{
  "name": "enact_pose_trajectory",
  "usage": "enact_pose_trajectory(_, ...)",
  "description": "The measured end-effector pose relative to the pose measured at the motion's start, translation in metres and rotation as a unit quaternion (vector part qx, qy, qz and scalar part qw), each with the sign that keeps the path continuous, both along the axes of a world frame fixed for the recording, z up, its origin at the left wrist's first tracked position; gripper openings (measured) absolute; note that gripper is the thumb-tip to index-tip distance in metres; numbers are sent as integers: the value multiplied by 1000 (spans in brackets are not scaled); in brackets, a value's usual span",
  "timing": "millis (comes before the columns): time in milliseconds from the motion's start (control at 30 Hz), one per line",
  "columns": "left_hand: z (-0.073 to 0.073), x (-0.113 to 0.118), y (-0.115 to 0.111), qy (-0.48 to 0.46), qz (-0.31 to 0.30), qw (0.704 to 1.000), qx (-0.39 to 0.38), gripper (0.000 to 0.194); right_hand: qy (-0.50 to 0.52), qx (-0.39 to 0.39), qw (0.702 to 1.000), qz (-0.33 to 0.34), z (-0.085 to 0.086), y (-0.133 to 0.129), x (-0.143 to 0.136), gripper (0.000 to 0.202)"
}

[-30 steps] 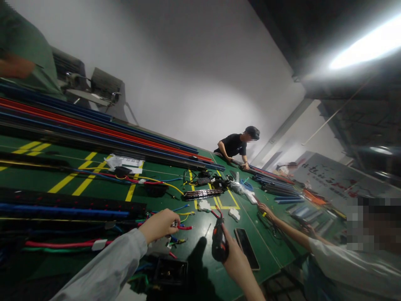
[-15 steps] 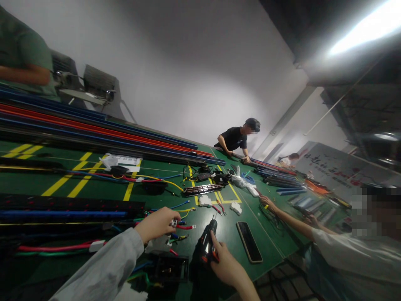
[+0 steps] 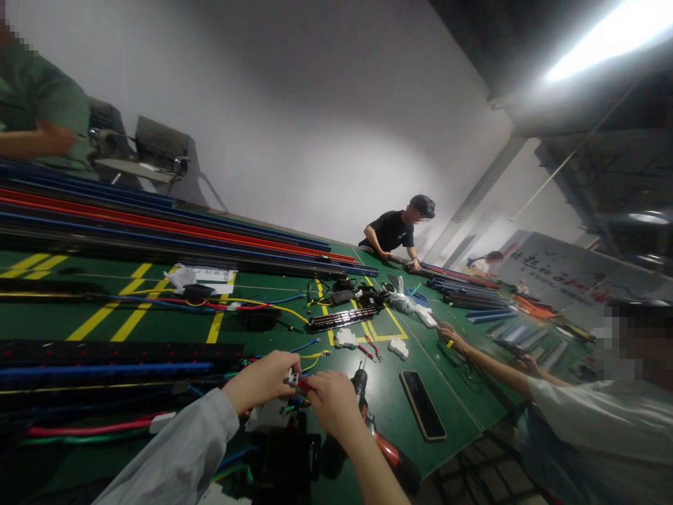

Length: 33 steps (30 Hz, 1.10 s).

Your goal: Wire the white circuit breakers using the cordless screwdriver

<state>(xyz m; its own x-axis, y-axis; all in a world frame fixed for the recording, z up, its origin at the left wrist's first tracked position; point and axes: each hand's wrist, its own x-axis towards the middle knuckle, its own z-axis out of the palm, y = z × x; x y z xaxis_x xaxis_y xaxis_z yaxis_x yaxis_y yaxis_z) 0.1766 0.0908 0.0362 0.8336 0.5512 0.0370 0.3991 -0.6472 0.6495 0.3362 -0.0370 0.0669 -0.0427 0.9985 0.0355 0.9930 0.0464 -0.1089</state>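
Observation:
My left hand [image 3: 266, 379], in a grey sleeve, is closed on a small white connector piece [image 3: 291, 377] at the lower middle. Right beside it my right hand [image 3: 330, 401] pinches the red wire [image 3: 305, 384] that comes out at the connector. Partly behind my right forearm lies a black and orange power drill [image 3: 386, 449], its bit pointing away from me. Blue, yellow and green wire ends with metal lugs stick out around my left hand. Under my hands a dark box is mostly in shadow.
On the green table [image 3: 452, 407], a phone [image 3: 423, 405] lies right of the drill. White connector housings [image 3: 345, 339] and a metal-barred part [image 3: 344, 318] sit beyond. Long blue and red profiles [image 3: 173, 233] run along the far left. A co-worker's hand [image 3: 453, 339] holds cables at right.
My right hand has let go of the drill, which now lies on the table, and has moved left and up to the red wire. My left hand has stayed nearly in place.

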Motion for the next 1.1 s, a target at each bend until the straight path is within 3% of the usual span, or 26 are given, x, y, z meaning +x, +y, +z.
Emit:
enact_pose_trajectory(167,10,-4,-1,-13,-4,1000,-10,32,32,13,999,10,0,-3,3,21)
enact_pose_trajectory(433,11,-6,-2,-21,7,1000,-3,28,66,18,997,37,1,-3,2,24)
enact_pose_trajectory(800,1,4,-4,-10,-6,1000,12,24,111,-2,992,52,-15,0,10,27)
enact_pose_trajectory(1100,9,-11,-4,-31,18,999,18,26,191,40,981,-4,-27,-5,9,19)
